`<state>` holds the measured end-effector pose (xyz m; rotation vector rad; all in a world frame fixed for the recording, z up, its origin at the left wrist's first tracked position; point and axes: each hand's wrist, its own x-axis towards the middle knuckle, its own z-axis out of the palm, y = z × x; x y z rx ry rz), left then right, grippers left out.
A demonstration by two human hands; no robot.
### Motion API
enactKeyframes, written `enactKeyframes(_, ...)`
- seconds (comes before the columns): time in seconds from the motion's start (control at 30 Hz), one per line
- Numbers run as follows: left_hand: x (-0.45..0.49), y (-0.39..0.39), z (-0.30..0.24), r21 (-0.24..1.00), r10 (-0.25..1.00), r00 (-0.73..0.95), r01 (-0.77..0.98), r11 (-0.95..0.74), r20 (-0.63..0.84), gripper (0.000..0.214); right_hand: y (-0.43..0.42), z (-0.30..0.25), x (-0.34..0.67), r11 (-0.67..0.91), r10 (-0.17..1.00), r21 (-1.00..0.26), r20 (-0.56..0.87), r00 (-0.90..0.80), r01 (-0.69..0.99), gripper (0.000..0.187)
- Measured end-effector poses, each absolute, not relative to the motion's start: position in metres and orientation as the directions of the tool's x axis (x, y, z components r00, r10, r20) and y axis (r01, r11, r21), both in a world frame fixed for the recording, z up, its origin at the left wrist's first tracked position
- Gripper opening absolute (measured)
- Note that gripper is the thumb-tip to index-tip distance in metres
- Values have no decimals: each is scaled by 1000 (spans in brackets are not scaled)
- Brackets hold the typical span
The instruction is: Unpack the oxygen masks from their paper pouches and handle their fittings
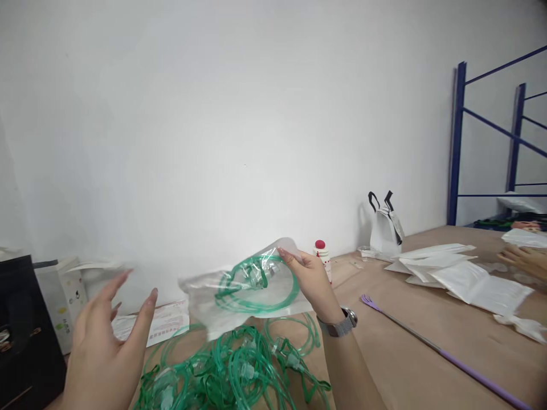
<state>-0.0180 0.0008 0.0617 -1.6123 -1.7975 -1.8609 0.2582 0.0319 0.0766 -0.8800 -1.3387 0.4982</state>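
Observation:
My right hand pinches the top edge of a clear plastic pouch that holds a coil of green tubing and a small mask, lifted above the table. My left hand hovers to the left of the pouch with fingers spread and nothing in it. A silver watch sits on my right wrist. Below both hands lies a tangled heap of loose green tubing sets on the brown table.
A stack of white flat pouches lies at the right, where another person's hand rests. A purple rod crosses the table. A red-capped bottle, a white bag, a black box and blue shelving stand around.

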Motion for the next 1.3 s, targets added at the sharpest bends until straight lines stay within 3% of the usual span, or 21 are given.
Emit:
enactKeyframes(0.1, -17, 5, 58, 638, 652, -325, 700, -321, 685, 59, 27, 78, 264, 640, 627, -545, 778, 42, 542, 17)
enactKeyframes(0.2, -4, 15, 49, 603, 726, -148, 679, -419, 672, 53, 26, 76, 262, 626, 565, -297, 810, -157, 721, 22)
enactKeyframes(0.33, 17, 34, 31, 588, 794, 88, 624, -515, 601, 53, 23, 76, 252, 680, 487, -129, 815, -313, 722, 24)
enactKeyframes(0.47, 33, 42, 21, 713, 829, 305, 423, -559, 469, 46, 13, 82, 245, 738, 358, -27, 863, -357, 675, 25)
enactKeyframes(0.53, 38, 43, 20, 772, 830, 330, 324, -548, 450, 45, 11, 84, 242, 699, 301, 5, 905, -300, 715, 23)
enactKeyframes(0.67, 42, 49, 13, 788, 869, 104, 380, -484, 483, 40, 14, 82, 236, 569, 283, -116, 957, -62, 814, 20)
enactKeyframes(0.73, 41, 54, 7, 797, 872, -1, 407, -447, 490, 36, 21, 78, 232, 535, 316, -253, 945, 87, 806, 33)
enactKeyframes(0.83, 35, 58, 4, 835, 863, -164, 388, -389, 478, 37, 34, 71, 229, 537, 412, -502, 858, 309, 678, 54)
enactKeyframes(0.9, 31, 57, 6, 867, 838, -290, 345, -359, 462, 39, 43, 67, 228, 536, 555, -665, 742, 376, 520, 67)
enactKeyframes(1.0, 29, 51, 12, 893, 794, -411, 264, -366, 447, 43, 51, 62, 225, 470, 795, -848, 527, 301, 244, 82)
enactKeyframes(1.07, 32, 45, 17, 894, 774, -449, 206, -397, 447, 45, 52, 61, 217, 428, 896, -904, 427, 122, 21, 75)
enactKeyframes(1.17, 44, 36, 22, 895, 795, -420, 113, -433, 437, 42, 49, 60, 200, 379, 905, -877, 418, -79, -294, 54)
enactKeyframes(1.3, 53, 28, 26, 922, 853, -351, 107, -373, 386, 46, 46, 58, 185, 451, 879, -794, 475, 45, -408, 44)
